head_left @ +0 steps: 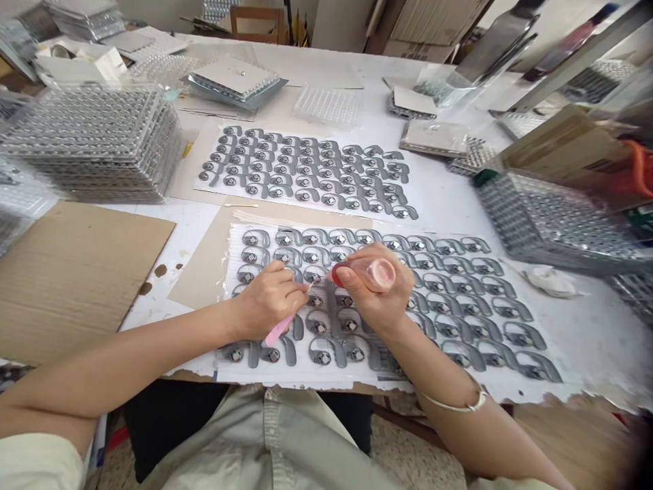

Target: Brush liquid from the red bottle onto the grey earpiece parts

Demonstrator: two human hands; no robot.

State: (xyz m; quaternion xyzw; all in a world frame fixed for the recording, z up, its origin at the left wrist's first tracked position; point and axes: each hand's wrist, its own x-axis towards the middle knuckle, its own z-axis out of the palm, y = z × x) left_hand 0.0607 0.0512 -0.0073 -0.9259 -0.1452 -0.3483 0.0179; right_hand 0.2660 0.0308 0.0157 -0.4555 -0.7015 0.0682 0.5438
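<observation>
The left hand (268,303) pinches a slim pink-handled tool (279,330), its fine tip reaching toward the right hand. The right hand (375,286) curls around a small clear cup (381,274), with a red-tipped piece (337,274) showing at its fingers. The hands are close together but apart, both hovering over the near sheet of grey hook-shaped parts (326,350).

Each part has a round metal centre, and they lie in tidy rows on a white sheet (232,272) directly beneath both hands. The hands cover several parts, and the tool's tip is just above the ones between them. Rows run out on every side, with the longest stretch to the right of the right hand. The parts all look much alike, so I cannot tell which have been worked on and which have not.

Beyond the hands lies a second full sheet of the same parts (306,173). Stacked clear trays (92,143) sit ahead of the left hand, and a loaded tray (556,224) sits to the right. Cardboard (66,279) lies left of the near sheet.
</observation>
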